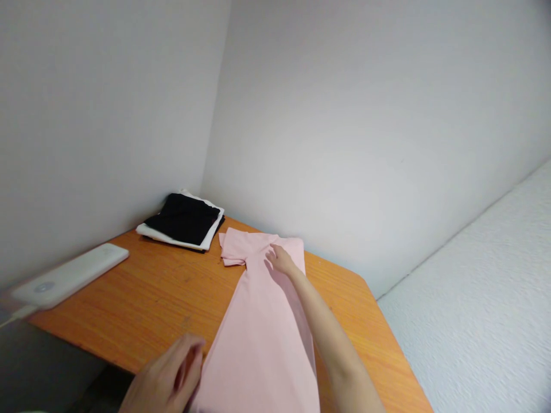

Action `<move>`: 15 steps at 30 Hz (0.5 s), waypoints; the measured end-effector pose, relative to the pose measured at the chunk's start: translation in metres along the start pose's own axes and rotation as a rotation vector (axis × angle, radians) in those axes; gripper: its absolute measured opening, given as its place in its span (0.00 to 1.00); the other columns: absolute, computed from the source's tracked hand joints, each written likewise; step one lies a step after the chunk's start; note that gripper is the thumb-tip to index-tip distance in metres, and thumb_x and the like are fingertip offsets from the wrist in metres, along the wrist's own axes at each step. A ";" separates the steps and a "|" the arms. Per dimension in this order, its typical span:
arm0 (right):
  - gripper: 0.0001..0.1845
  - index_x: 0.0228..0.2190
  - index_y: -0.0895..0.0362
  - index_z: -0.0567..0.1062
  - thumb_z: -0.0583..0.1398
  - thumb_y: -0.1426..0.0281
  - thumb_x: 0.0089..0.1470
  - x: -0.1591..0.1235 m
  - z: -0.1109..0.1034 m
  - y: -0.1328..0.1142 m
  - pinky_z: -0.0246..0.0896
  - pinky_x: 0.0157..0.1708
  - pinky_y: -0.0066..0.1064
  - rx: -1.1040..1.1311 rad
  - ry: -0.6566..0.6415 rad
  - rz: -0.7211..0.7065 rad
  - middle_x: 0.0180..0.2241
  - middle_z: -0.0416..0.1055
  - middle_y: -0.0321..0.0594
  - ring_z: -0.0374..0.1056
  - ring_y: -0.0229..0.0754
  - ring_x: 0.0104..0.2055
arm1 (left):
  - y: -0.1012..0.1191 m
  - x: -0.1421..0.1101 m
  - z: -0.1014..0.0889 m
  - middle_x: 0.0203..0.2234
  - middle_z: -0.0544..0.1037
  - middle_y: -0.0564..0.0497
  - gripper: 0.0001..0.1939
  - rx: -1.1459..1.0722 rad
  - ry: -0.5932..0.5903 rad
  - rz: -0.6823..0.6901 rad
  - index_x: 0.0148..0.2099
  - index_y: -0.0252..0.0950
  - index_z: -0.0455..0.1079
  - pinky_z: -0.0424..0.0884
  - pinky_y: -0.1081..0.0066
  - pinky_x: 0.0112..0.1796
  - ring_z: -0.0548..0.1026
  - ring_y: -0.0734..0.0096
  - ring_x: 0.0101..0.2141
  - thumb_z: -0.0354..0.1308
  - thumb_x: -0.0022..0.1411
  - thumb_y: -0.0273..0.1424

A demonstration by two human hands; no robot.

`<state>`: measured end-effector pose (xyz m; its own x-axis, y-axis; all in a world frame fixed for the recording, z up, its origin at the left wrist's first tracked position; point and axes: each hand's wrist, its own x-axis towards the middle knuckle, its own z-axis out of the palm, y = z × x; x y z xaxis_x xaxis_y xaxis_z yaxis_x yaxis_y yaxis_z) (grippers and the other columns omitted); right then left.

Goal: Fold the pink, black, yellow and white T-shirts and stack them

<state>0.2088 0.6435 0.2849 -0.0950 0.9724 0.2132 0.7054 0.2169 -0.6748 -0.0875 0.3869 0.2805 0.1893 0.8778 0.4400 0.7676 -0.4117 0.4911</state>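
Note:
A pink T-shirt [262, 327], folded lengthwise into a long strip, lies over the table with its sleeve at the far left end. My right hand [282, 259] reaches out to the far end near the collar, fingers spread just over or on the cloth; whether they touch it I cannot tell. At the bottom left, my left hand [166, 376] is beside the shirt's near left edge. Its fingers are loosely bent, with a gap between them and nothing visible inside. The shirt's nearest end runs out of view.
On the wooden table [172, 292], a stack of folded black and white clothes [185, 221] sits at the back left corner. A white power bank [73, 274] with a cable lies along the left wall. Walls border the table behind and on the left.

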 end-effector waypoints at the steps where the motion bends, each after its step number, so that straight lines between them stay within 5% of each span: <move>1: 0.33 0.62 0.61 0.61 0.57 0.63 0.59 -0.008 0.005 0.005 0.40 0.64 0.49 -0.025 -0.005 0.018 0.65 0.53 0.56 0.48 0.54 0.68 | 0.004 0.031 -0.001 0.35 0.79 0.51 0.11 0.098 -0.056 -0.048 0.43 0.44 0.71 0.73 0.70 0.36 0.78 0.65 0.33 0.48 0.67 0.39; 4: 0.41 0.66 0.57 0.55 0.55 0.49 0.58 -0.025 0.026 0.012 0.29 0.64 0.60 -0.127 -0.043 0.070 0.69 0.40 0.53 0.33 0.62 0.70 | 0.008 0.133 0.006 0.40 0.78 0.44 0.16 0.403 -0.151 -0.073 0.44 0.36 0.69 0.70 0.67 0.39 0.77 0.62 0.38 0.42 0.70 0.36; 8: 0.45 0.68 0.54 0.47 0.46 0.41 0.59 -0.034 0.050 0.015 0.23 0.62 0.63 -0.299 -0.041 0.088 0.70 0.32 0.49 0.24 0.62 0.71 | -0.011 0.244 0.032 0.42 0.77 0.40 0.14 0.504 -0.152 -0.064 0.45 0.30 0.71 0.68 0.64 0.46 0.75 0.59 0.45 0.45 0.69 0.29; 11: 0.45 0.68 0.53 0.47 0.44 0.40 0.59 -0.035 0.055 0.017 0.23 0.63 0.63 -0.321 0.010 0.076 0.70 0.33 0.48 0.25 0.61 0.71 | -0.028 0.292 0.053 0.45 0.76 0.43 0.14 0.560 -0.144 -0.064 0.49 0.31 0.70 0.69 0.59 0.49 0.74 0.62 0.46 0.51 0.69 0.34; 15: 0.46 0.67 0.52 0.48 0.43 0.38 0.58 -0.036 0.053 0.018 0.24 0.63 0.62 -0.294 0.040 0.056 0.70 0.34 0.48 0.26 0.61 0.71 | -0.040 0.328 0.076 0.47 0.74 0.45 0.18 0.631 -0.128 -0.067 0.53 0.33 0.68 0.69 0.55 0.49 0.73 0.62 0.47 0.55 0.67 0.40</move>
<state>0.1881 0.6171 0.2279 -0.0268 0.9767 0.2131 0.8827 0.1232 -0.4535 -0.0099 0.7096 0.3481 0.1699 0.9351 0.3111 0.9853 -0.1662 -0.0386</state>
